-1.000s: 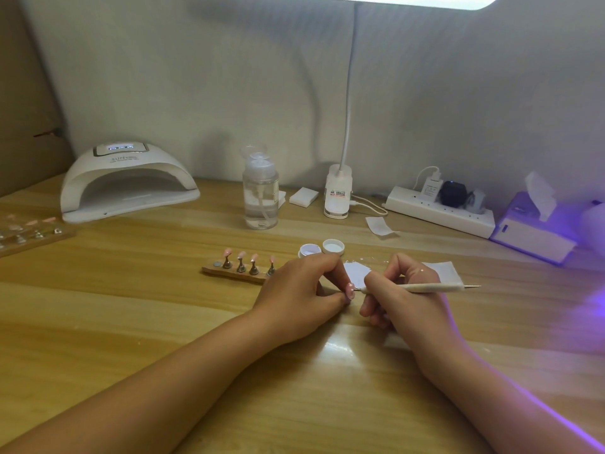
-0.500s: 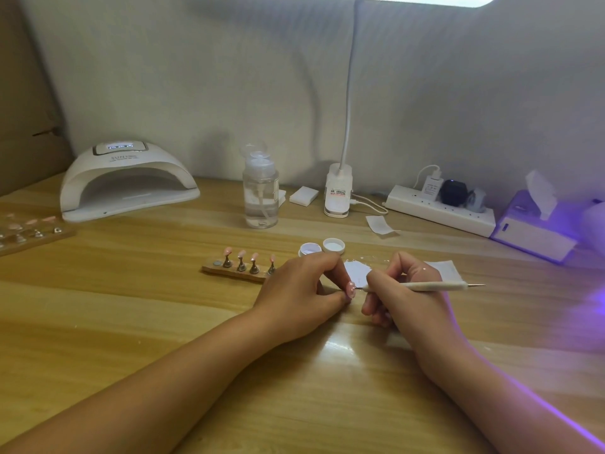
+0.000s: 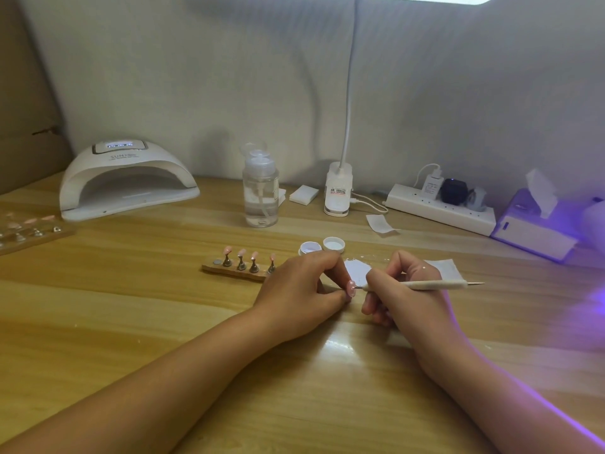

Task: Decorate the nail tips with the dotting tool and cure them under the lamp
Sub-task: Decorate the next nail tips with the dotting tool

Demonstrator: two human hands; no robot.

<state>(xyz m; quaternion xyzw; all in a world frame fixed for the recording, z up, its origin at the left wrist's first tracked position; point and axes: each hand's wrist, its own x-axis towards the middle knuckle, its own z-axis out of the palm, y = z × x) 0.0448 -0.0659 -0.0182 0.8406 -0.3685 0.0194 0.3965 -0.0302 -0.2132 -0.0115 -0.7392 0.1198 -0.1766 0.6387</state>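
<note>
My left hand [image 3: 304, 286] pinches a pink nail tip [image 3: 351, 287] on its small stand, low over the table's middle. My right hand [image 3: 402, 290] grips a white dotting tool [image 3: 435, 284] like a pen, and the tool's left point touches the nail tip. A wooden holder [image 3: 229, 269] just left of my hands carries several pink nail tips [image 3: 241, 253] on metal stands. The white curing lamp [image 3: 126, 181] sits at the back left with its mouth facing me. A small open white pot [image 3: 310, 248] and its lid [image 3: 334, 244] stand behind my left hand.
A clear pump bottle [image 3: 260, 191], a desk lamp base [image 3: 338, 191], a power strip [image 3: 440, 208] and a tissue box [image 3: 537, 221] line the back. Another nail tip board [image 3: 29, 231] lies at the far left. White paper pieces [image 3: 445, 268] lie behind my right hand.
Both hands stay nearly still; the dotting tool's point makes only tiny shifts against the nail tip.
</note>
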